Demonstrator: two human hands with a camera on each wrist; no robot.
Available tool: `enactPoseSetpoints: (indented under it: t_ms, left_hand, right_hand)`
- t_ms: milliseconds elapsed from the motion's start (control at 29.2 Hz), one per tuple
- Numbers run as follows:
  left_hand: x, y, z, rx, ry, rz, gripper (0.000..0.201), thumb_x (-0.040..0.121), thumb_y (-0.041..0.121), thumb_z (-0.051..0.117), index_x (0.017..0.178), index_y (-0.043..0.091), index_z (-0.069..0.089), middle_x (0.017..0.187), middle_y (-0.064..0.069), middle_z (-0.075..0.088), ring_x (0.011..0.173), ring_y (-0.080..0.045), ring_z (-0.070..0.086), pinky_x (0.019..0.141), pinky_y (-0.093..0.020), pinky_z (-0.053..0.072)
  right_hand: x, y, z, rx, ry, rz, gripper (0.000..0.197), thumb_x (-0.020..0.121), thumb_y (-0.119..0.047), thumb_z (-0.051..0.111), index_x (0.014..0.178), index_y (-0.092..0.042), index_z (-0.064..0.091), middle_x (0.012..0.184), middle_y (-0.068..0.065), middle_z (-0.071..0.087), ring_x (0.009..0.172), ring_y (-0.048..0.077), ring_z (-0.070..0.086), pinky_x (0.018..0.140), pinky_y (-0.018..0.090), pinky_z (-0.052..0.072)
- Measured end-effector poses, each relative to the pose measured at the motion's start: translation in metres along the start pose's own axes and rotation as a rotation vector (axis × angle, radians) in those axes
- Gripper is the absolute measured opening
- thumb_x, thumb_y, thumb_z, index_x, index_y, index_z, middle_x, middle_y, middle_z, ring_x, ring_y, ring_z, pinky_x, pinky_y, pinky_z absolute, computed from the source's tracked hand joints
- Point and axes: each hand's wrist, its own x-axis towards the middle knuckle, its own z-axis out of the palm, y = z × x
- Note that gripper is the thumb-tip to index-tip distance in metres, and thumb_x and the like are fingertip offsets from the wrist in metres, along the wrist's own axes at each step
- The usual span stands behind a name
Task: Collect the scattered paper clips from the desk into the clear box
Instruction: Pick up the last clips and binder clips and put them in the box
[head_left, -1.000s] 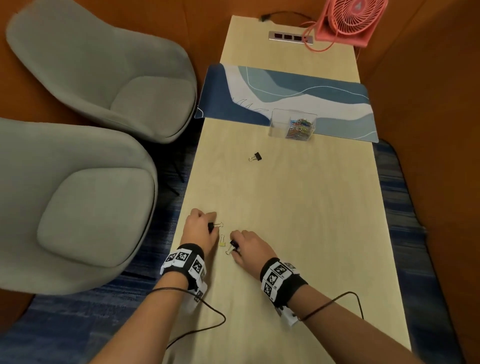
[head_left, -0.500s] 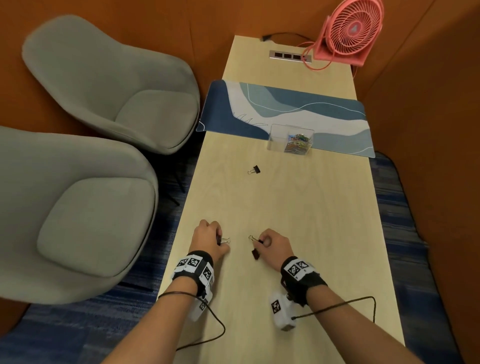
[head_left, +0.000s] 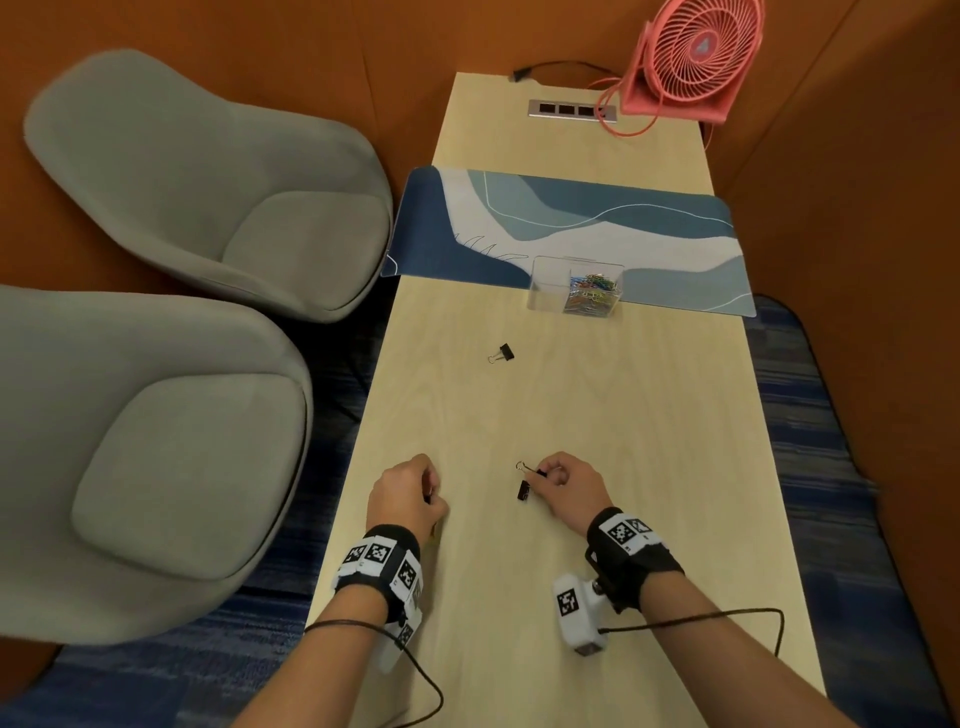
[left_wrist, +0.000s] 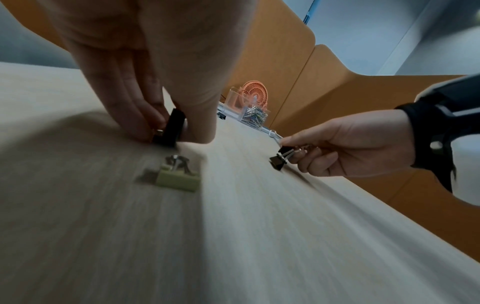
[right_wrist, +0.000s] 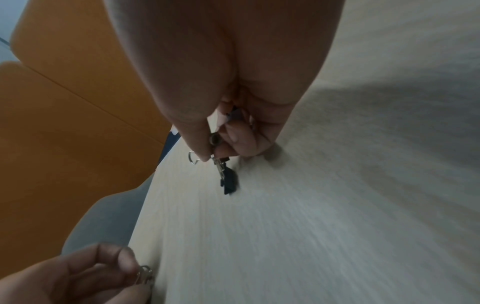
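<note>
Fingers (left_wrist: 145, 115) of our left hand (head_left: 408, 499) pinched 1 black clip (left_wrist: 172, 127); our right hand (head_left: 566, 486) pinched 2 black clips (head_left: 524, 488) over the desk (head_left: 649, 441).

Orange partition walls (head_left: 831, 260) enclose a light wood desk (head_left: 597, 415). Two grey upholstered chairs (head_left: 208, 182) stand left of it. Blue patterned carpet (head_left: 831, 441) covers the floor. Lighting even.

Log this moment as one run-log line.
left hand pinches black clip | right hand holds two black clips | yellow clip on desk
</note>
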Motion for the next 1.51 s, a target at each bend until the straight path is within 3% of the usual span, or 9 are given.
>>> enactPoseSetpoints:
  t_ms: [137, 308, 513, 684, 787, 924, 1129, 1300, 1505]
  left_hand:
    - [0.007, 0.011, -0.002, 0.015, -0.093, 0.023, 0.027, 0.068, 0.008, 0.064, 0.088, 0.025, 0.061, 0.069, 0.007, 0.062, 0.063, -0.011, 0.061, 0.063, -0.027, 0.056]
    - [0.018, 0.023, -0.006, 0.196, -0.141, 0.093, 0.016, 0.066, 0.02, 0.066, 0.079, 0.03, 0.063, 0.071, 0.012, 0.061, 0.066, -0.006, 0.058, 0.06, -0.019, 0.049]
    - [0.034, 0.037, -0.004, 0.102, -0.178, 0.131, 0.019, 0.068, 0.008, 0.062, 0.072, 0.026, 0.067, 0.069, 0.011, 0.063, 0.065, -0.004, 0.061, 0.066, -0.024, 0.057]
    - [0.09, 0.089, -0.011, -0.165, 0.0, 0.234, 0.021, 0.068, 0.005, 0.073, 0.067, 0.026, 0.074, 0.071, 0.01, 0.068, 0.064, -0.006, 0.063, 0.064, -0.02, 0.056]
    - [0.144, 0.14, -0.024, -0.331, 0.108, 0.347, 0.02, 0.072, 0.002, 0.075, 0.079, 0.02, 0.079, 0.076, 0.008, 0.071, 0.069, -0.005, 0.065, 0.068, -0.014, 0.054]
    - [0.216, 0.2, -0.037, -0.3, 0.219, 0.497, 0.017, 0.077, 0.008, 0.074, 0.091, 0.017, 0.078, 0.084, 0.005, 0.072, 0.072, -0.006, 0.064, 0.074, -0.014, 0.052]
    - [0.272, 0.229, -0.026, -0.009, 0.063, 0.613, 0.021, 0.078, 0.006, 0.075, 0.097, 0.016, 0.076, 0.084, -0.001, 0.071, 0.074, -0.011, 0.062, 0.082, -0.024, 0.053]
    - [0.275, 0.229, -0.024, 0.072, 0.028, 0.643, 0.024, 0.073, 0.013, 0.082, 0.096, 0.015, 0.075, 0.089, -0.002, 0.07, 0.073, -0.015, 0.064, 0.078, -0.028, 0.055]
    - [0.264, 0.182, -0.023, -0.226, 0.299, 0.55, 0.021, 0.075, 0.001, 0.067, 0.075, 0.022, 0.068, 0.078, 0.011, 0.063, 0.068, -0.003, 0.057, 0.069, -0.02, 0.051]
  right_hand:
    - [0.005, -0.003, -0.002, 0.056, -0.016, 0.013, 0.018, 0.081, -0.028, 0.074, 0.084, -0.013, 0.063, 0.062, 0.0, 0.052, 0.053, 0.011, 0.047, 0.058, 0.025, 0.043]
    - [0.016, -0.007, -0.015, 0.111, -0.024, 0.018, 0.016, 0.081, -0.025, 0.074, 0.083, -0.013, 0.063, 0.057, -0.003, 0.053, 0.052, 0.009, 0.051, 0.062, 0.028, 0.048]
    - [0.03, -0.024, -0.036, 0.273, -0.068, 0.116, 0.015, 0.083, -0.022, 0.072, 0.085, -0.009, 0.064, 0.067, 0.002, 0.063, 0.055, 0.013, 0.051, 0.054, 0.026, 0.045]
    - [0.063, -0.06, -0.073, 0.561, -0.155, 0.176, 0.013, 0.086, -0.011, 0.069, 0.092, 0.001, 0.065, 0.076, 0.011, 0.059, 0.063, 0.015, 0.05, 0.059, 0.023, 0.048]
    - [0.097, -0.092, -0.102, 0.575, -0.129, 0.121, 0.023, 0.085, -0.007, 0.069, 0.099, 0.01, 0.065, 0.083, 0.015, 0.064, 0.07, 0.016, 0.058, 0.067, 0.021, 0.055]
    - [0.141, -0.129, -0.131, 0.561, -0.029, 0.043, 0.021, 0.082, 0.001, 0.07, 0.099, 0.011, 0.064, 0.082, 0.017, 0.066, 0.065, 0.017, 0.064, 0.066, 0.02, 0.059]
    - [0.191, -0.149, -0.141, 0.344, 0.103, -0.074, 0.009, 0.08, -0.003, 0.074, 0.088, -0.003, 0.071, 0.081, 0.017, 0.072, 0.062, 0.022, 0.066, 0.076, 0.032, 0.06]
    - [0.21, -0.15, -0.136, -0.007, 0.262, -0.257, 0.006, 0.076, -0.012, 0.076, 0.079, -0.018, 0.075, 0.071, -0.002, 0.072, 0.068, 0.018, 0.069, 0.075, 0.027, 0.056]
    - [0.227, -0.17, -0.114, -0.459, 0.258, -0.422, 0.016, 0.078, -0.01, 0.066, 0.086, -0.019, 0.077, 0.087, 0.001, 0.073, 0.086, 0.019, 0.065, 0.085, 0.023, 0.049]
